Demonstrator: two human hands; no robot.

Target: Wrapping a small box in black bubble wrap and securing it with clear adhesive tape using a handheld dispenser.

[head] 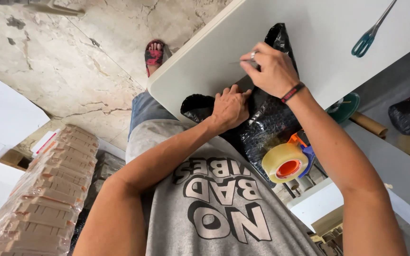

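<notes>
A black bubble-wrap parcel [266, 118] lies on the white bench [309, 42] at its near edge, partly hanging over it. Well left of the bench, on the floor, stands a stack of tan cartons [48, 189] under clear wrap.

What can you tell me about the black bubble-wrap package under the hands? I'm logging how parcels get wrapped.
The black bubble-wrap package is glossy, dimpled plastic, bunched and creased. It lies on the white table and hangs over its near edge toward the person. The left hand presses down on it; the right hand pinches at its upper part. A tape dispenser with a clear roll sits against its lower end.
</notes>
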